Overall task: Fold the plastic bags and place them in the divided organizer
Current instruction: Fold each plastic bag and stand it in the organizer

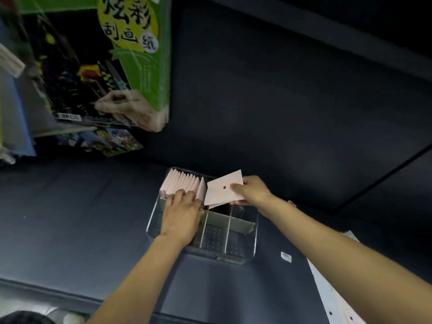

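The right hand [251, 191] pinches a folded plastic bag [223, 188], thumb on top and fingers beneath, holding it flat and slightly tilted over the far middle compartment of the divided organizer [253, 232]. The bag is pale pink and smooth, a crisp rectangle with one small dark dot; a second layer seems to hang under it, though blur makes that uncertain. The left hand [181, 212] lies flat with straight fingers pressing against a row of folded bags [183, 184], which stand upright and tightly packed in the far left compartment, at about ten o'clock from the held bag. The organizer is clear, hard plastic with rounded corners and thin grey partitions; its near compartments, toward six o'clock, show only a dotted floor. It sits on a dark, matte padded surface [70, 206] with open room at nine and twelve o'clock. White flat sheets [332, 293] with punched holes lie at four o'clock.
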### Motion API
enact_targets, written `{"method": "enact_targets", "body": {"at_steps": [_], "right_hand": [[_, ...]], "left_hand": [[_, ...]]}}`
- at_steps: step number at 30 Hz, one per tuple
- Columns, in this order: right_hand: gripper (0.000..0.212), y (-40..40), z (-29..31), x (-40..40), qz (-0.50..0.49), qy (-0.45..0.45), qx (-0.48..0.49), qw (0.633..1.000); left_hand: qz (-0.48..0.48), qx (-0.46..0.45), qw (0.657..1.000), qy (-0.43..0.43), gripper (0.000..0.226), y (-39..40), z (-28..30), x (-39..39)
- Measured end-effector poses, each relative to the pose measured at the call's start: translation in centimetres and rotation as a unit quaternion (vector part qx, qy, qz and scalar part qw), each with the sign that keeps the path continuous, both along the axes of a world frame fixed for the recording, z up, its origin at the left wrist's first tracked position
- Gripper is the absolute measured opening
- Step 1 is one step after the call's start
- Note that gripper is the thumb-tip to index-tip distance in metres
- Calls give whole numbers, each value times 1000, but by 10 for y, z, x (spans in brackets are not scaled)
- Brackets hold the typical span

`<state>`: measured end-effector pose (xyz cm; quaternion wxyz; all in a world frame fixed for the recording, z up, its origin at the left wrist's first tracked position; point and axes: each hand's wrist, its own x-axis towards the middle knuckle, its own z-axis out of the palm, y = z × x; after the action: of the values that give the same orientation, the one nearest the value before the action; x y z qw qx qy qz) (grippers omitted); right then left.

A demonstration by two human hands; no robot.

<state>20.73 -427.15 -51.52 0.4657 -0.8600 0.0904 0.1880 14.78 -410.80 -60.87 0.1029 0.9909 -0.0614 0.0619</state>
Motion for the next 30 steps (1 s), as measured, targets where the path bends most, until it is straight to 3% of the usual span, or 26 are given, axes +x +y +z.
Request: {"method": "enact_targets", "body": {"at_steps": [5,12,15,20,25,30], "right_hand": [[28,22,-23,20,-15,6,-98,995],[25,62,-34,21,133,-53,-308,941],[46,69,-42,18,116,-61,-277,952],[34,56,-56,21,63,-43,-206,976],[46,44,-59,15,55,-26,-187,980],[44,-2,-60,-18,11,-136,-124,983]], "left_hand": [[19,-41,999,-25,32,5,-6,-1],[0,-69,997,-36,27,-2,-3,-4],[0,-72,997,-36,29,-3,-5,-4],[23,-103,993,-55,21,-7,-1,-9],[30,-113,992,-52,24,-21,7,-19],[20,-153,985,-74,19,-52,12,-27]]}}
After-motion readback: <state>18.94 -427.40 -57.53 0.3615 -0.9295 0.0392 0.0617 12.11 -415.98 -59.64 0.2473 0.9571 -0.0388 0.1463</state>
